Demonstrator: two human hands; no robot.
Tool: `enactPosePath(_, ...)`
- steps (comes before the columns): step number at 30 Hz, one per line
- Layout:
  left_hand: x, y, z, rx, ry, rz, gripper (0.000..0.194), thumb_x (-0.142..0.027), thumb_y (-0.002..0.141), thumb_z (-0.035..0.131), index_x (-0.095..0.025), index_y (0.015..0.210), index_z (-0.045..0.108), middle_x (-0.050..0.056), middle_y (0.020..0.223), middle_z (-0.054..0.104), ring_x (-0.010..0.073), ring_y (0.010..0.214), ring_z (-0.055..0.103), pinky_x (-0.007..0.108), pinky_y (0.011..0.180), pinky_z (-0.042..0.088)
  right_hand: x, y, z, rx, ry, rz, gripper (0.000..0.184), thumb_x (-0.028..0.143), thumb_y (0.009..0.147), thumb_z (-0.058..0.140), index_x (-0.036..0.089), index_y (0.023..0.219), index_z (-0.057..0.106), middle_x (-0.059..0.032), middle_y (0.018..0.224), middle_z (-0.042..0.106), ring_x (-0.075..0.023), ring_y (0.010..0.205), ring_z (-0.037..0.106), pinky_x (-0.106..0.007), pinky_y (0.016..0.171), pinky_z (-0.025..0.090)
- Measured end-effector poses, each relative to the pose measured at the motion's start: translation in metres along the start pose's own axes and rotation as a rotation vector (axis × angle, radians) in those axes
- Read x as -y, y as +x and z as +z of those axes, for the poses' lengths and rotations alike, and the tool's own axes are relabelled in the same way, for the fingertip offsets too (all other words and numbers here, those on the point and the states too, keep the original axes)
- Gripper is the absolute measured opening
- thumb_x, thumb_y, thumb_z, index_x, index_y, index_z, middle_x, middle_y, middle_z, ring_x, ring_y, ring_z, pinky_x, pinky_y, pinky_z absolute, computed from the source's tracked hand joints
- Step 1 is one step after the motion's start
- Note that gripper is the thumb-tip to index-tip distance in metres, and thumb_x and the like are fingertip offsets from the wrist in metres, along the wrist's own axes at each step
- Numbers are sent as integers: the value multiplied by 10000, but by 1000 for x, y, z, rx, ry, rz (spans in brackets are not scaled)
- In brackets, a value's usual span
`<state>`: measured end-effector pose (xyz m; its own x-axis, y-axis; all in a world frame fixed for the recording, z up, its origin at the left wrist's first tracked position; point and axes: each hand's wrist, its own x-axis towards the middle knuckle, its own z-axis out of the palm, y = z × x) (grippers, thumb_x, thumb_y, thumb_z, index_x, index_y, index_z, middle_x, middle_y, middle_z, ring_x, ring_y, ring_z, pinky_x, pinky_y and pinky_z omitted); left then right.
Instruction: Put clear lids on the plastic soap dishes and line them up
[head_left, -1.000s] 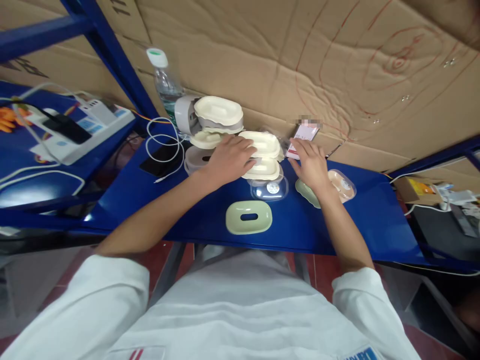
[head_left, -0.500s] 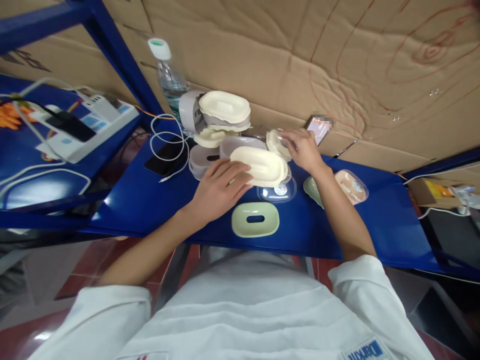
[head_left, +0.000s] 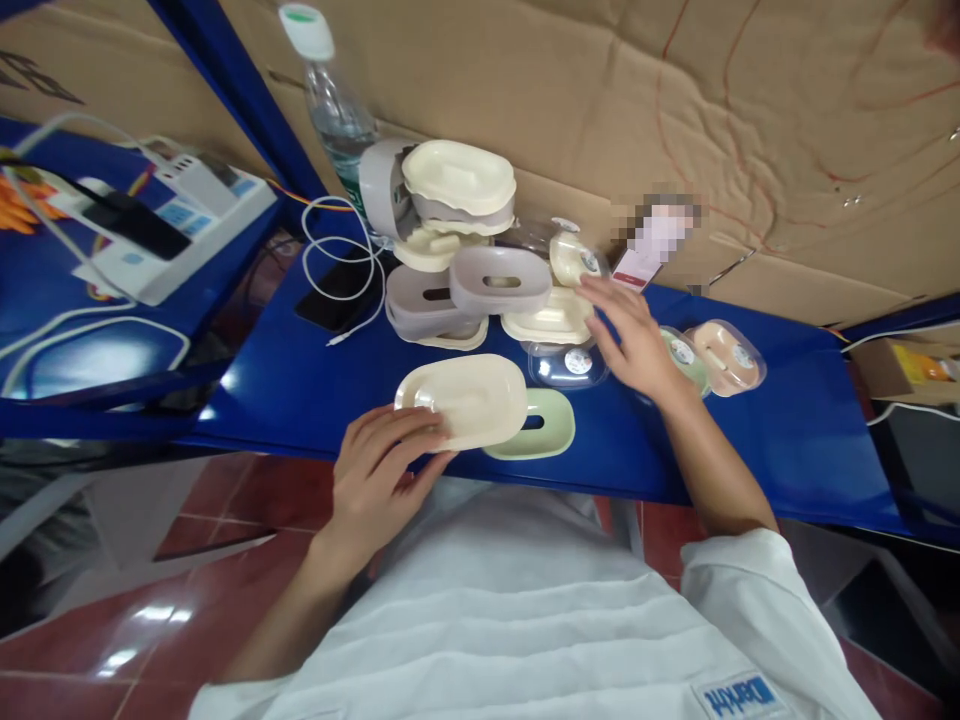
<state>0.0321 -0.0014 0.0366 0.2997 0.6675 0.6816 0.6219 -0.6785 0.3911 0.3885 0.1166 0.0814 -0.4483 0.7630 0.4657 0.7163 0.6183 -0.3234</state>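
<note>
The cream dish is up in the left hand, held at the front of the counter; the fingers lie over its near left rim and the thumb sits below, so the dish is pinched between them. From where I stand it covers part of the green tray, the one with a slot in its middle, though I can't tell whether the two touch. I'd judge the step in hand to be the handling of this single dish, apart from the piled ones, and any move with it would call for a steady pinch and some care around the green tray's rim. The right hand is spread loosely, fingertips towards a clear case with something cream inside; whether they touch it I can't make out. Near that hand lie another cream piece and a clear cover, with a green dish and a pink dish just past the wrist. Further back are grey trays, a stacked cream lid, a water bottle and a lit phone near the cardboard wall; off to the left, a white cable loops over a dark phone
</note>
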Motion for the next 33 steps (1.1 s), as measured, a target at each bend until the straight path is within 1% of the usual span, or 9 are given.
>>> enactPosePath(6, -2, -4, 10, 34, 50, 55, 278, -129, 930, 818, -238, 1143, 677, 64, 1112, 821, 257, 1056, 788, 464, 1005, 596, 70, -106, 17, 111, -11, 33, 525, 351, 1093, 609, 317, 1608, 515, -105, 1550, 660, -320, 1434, 627, -592, 1194, 515)
enactPosePath(9, 12, -11, 7, 62, 123, 25, 246, -147, 944, 796, -244, 1140, 682, 74, 1131, 817, 275, 1071, 783, 477, 999, 590, 93, -136, 29, 155, -50, 53, 609, 343, 1059, 686, 315, 1635, 487, -103, 1478, 709, -322, 1391, 647, -592, 1203, 508)
enactPosePath(11, 22, -20, 2, 73, 171, -27, 219, -173, 960, 774, -252, 1145, 690, 79, 1141, 813, 285, 1073, 779, 484, 994, 582, 97, -148, 33, 120, -59, 102, 599, 299, 1044, 703, 346, 1614, 524, -83, 1359, 759, -318, 1310, 679, -593, 1179, 531)
enactPosePath(14, 33, -36, -7, 96, 214, -101, 204, -211, 977, 747, -251, 1172, 705, 91, 1160, 810, 299, 1076, 778, 495, 998, 571, 94, -158, 33, -14, -43, 200, 538, 262, 1007, 735, 408, 1515, 636, -74, 1216, 755, -336, 1213, 688, -605, 1094, 592)
enactPosePath(18, 28, -51, -7, 270, 109, -54, 242, -221, 996, 721, -271, 1232, 717, 78, 1211, 808, 300, 1139, 775, 501, 1049, 585, 94, -160, 34, -174, 34, 288, 500, 237, 1009, 712, 421, 1471, 666, -90, 1202, 704, -357, 1204, 689, -613, 1010, 639)
enactPosePath(20, 18, -54, 3, 315, 30, -37, 324, -209, 990, 733, -295, 1302, 703, 90, 1302, 775, 294, 1191, 764, 483, 1051, 620, 101, -157, 38, -149, 87, 261, 499, 225, 1020, 696, 409, 1482, 652, -94, 1239, 705, -353, 1228, 697, -604, 1023, 643)
enactPosePath(25, -4, -52, 34, 204, -85, -67, 607, -198, 917, 846, -317, 1464, 612, 181, 1649, 487, 313, 1326, 703, 459, 1028, 679, 117, -147, 52, 43, 150, 116, 483, 204, 1043, 673, 339, 1505, 627, -97, 1418, 701, -330, 1433, 618, -566, 1159, 599)
enactPosePath(29, -2, -42, 39, 286, -31, 32, 548, -217, 934, 838, -291, 1441, 644, 178, 1577, 601, 371, 1421, 641, 552, 1117, 624, 116, -144, 53, 98, 170, 115, 494, 173, 1070, 615, 326, 1539, 591, -75, 1486, 691, -299, 1525, 547, -572, 1240, 544)
enactPosePath(33, 0, -37, 38, 299, -25, 89, 429, -224, 975, 797, -262, 1383, 673, 140, 1478, 698, 337, 1411, 657, 516, 1128, 630, 111, -142, 47, 127, 172, 108, 456, 166, 1080, 595, 325, 1506, 624, -48, 1496, 698, -279, 1538, 538, -607, 1297, 472)
